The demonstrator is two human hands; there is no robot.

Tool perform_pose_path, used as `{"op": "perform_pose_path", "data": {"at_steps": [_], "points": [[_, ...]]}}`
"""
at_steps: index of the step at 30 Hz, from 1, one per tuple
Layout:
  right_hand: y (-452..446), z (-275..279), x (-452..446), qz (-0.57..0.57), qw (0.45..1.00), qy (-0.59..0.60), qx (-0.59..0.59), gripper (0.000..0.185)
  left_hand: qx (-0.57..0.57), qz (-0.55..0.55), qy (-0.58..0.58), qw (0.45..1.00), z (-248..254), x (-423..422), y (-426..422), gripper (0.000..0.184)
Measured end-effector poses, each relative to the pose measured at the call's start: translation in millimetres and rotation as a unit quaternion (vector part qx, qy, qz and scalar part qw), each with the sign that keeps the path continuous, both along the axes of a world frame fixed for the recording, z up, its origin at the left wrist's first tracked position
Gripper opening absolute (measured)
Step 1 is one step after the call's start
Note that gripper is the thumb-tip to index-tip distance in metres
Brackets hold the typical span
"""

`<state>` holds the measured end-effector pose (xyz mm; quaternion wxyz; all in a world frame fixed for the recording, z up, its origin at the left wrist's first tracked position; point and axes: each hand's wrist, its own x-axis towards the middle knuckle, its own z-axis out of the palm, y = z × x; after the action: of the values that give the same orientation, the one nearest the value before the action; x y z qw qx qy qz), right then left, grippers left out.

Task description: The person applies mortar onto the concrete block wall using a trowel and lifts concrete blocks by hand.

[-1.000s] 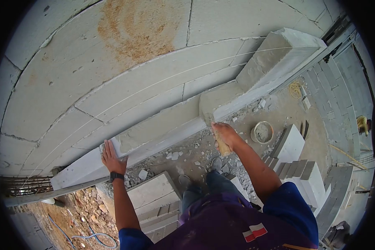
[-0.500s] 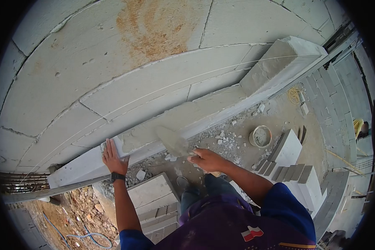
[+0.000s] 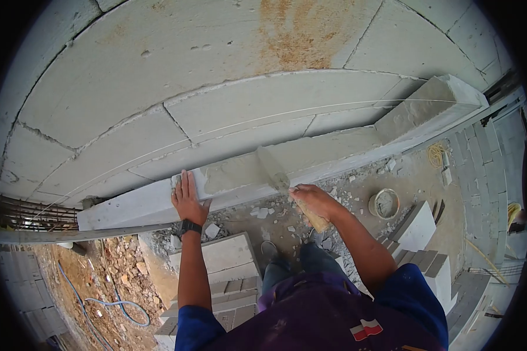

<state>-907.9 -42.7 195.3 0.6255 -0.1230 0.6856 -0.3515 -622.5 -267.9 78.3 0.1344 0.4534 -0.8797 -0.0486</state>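
My left hand (image 3: 188, 198) lies with fingers stretched on the near-left pale concrete block (image 3: 126, 205), close to where the grey mortar (image 3: 231, 172) begins. The fingers of my right hand (image 3: 317, 202) are wrapped round the wooden handle of a trowel (image 3: 272, 167). Its mortar-smeared blade is over the mortar layer on the low block course and seems to touch it. At the far right of this course stands a raised block (image 3: 418, 111), its near end face coated grey. A thin white string (image 3: 275, 113) runs along above the course.
A block wall (image 3: 234, 102) rises behind the course. On the ground are rubble, a bucket of mortar (image 3: 385, 203), stacked blocks (image 3: 216, 257) to the left of my legs and more blocks (image 3: 413, 228) to the right. A blue hose (image 3: 120, 304) lies on the dirt.
The view has shifted, so the scene sits further right. The trowel blade has turned to a steeper angle across the mortar, and more of its handle shows. My left hand stays on the block.
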Motion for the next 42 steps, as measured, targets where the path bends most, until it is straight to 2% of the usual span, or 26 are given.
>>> {"op": "perform_pose_path", "data": {"at_steps": [2, 4, 6, 9, 12, 14, 15, 19, 21, 25, 30, 31, 33, 35, 37, 39, 42], "points": [[-23, -4, 35, 0.060, 0.995, 0.075, -0.002, 0.050, 0.003, 0.005, 0.001, 1.000, 0, 0, 1, 0.115], [-33, -50, 68, 0.166, 0.952, 0.236, -0.105, 0.054, 0.006, 0.006, 0.002, 1.000, 1, 1, 0, 0.114], [-32, -67, 113, 0.185, 0.911, 0.348, -0.116, 0.055, 0.008, 0.003, 0.008, 1.000, 2, 0, 0, 0.113], [-7, -79, 152, 0.252, 0.893, 0.350, -0.127, 0.050, -0.002, 0.000, 0.011, 1.000, 0, 1, -1, 0.111], [21, -77, 153, 0.296, 0.877, 0.348, -0.148, 0.047, -0.098, -0.015, -0.034, 0.994, -27, 7, -12, 0.108], [27, -67, 139, 0.290, 0.870, 0.374, -0.140, 0.045, -0.025, -0.013, 0.022, 0.999, -4, 0, 0, 0.109], [19, -60, 123, 0.281, 0.869, 0.388, -0.121, 0.045, 0.001, -0.006, 0.008, 1.000, 2, -1, 2, 0.115], [19, -21, 35, 0.314, 0.836, 0.447, -0.052, 0.044, -0.008, -0.003, 0.002, 1.000, -2, -1, 3, 0.122], [46, -28, -7, 0.300, 0.818, 0.487, -0.053, 0.043, -0.020, -0.008, -0.001, 1.000, -4, 0, 2, 0.122], [97, 2, -97, 0.264, 0.816, 0.508, 0.084, 0.050, -0.024, -0.004, -0.008, 1.000, -6, -3, 3, 0.122], [163, -32, -228, 0.064, 0.853, 0.510, 0.089, 0.054, -0.024, 0.001, -0.031, 0.999, -6, -8, 1, 0.123], [169, -32, -243, 0.015, 0.871, 0.485, 0.071, 0.051, -0.027, 0.001, -0.036, 0.999, -6, -7, 4, 0.123], [172, -37, -245, -0.121, 0.937, 0.324, 0.051, 0.050, -0.026, 0.004, -0.047, 0.999, -5, -8, 6, 0.124], [166, -51, -236, -0.235, 0.954, 0.185, -0.009, 0.050, -0.028, 0.007, -0.047, 0.998, -4, -12, 6, 0.125], [147, -14, -188, -0.155, 0.973, 0.169, 0.015, 0.051, -0.027, 0.008, -0.047, 0.999, -5, -13, 7, 0.126], [138, -4, -153, -0.026, 0.991, 0.130, -0.019, 0.045, -0.029, 0.010, -0.050, 0.998, -5, -13, 8, 0.126], [129, -36, -118, -0.090, 0.957, 0.268, -0.071, 0.051, -0.031, 0.009, -0.051, 0.998, -5, -14, 6, 0.126]]}}
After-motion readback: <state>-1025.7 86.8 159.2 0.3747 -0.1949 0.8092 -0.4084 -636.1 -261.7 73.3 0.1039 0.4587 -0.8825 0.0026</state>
